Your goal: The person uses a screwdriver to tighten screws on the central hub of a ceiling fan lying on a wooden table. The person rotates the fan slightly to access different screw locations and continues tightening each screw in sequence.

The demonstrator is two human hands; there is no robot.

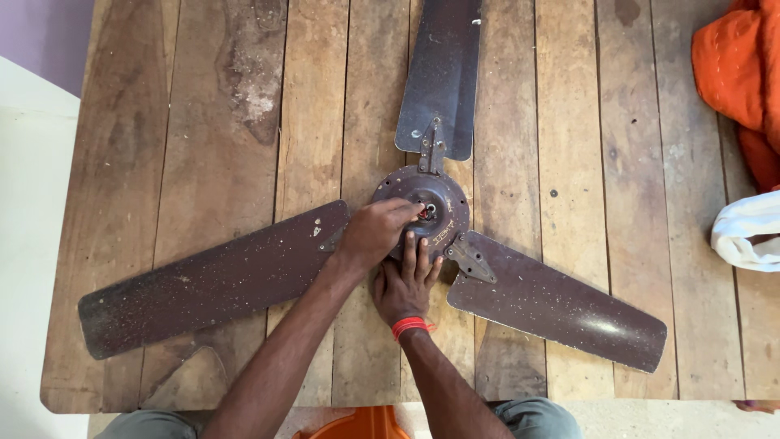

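Ceiling fan [431, 207] lies flat mid-table, hub nearer the near edge, three brown blades spread toward the left, right and far edges. Left hand [375, 234] pinches closed on the small centre fitting [426, 212]. Right hand [404, 280] is open, fingers flat, bracing the hub rim. Best practice, I judge: press the hub down firmly and turn only the fitting.

Ceiling fan [431, 207] fills the table [187, 122] centre, three blades spreading to far edge, left edge, right near corner. Bare planks between blades give passage. Orange cloth [739, 73] and white cloth [751, 232] crowd right edge.
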